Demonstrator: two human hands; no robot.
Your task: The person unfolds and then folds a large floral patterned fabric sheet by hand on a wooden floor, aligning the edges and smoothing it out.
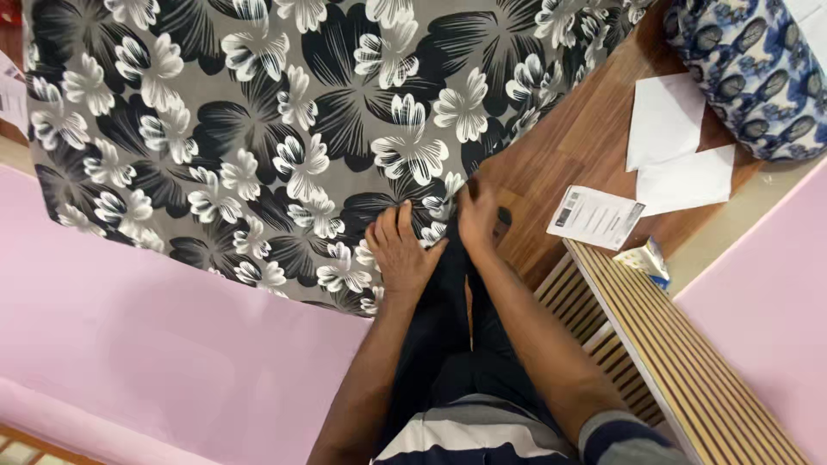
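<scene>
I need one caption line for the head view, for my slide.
Two bare hands, left hand and right hand, press the edge of a grey floral bedsheet beside a wooden surface.

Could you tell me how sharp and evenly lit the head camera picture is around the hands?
In the head view the light is soft and even, without glare; the floral sheet looks sharp, the left hand and right hand are slightly soft, and the slatted wooden rail slants steeply.
</scene>
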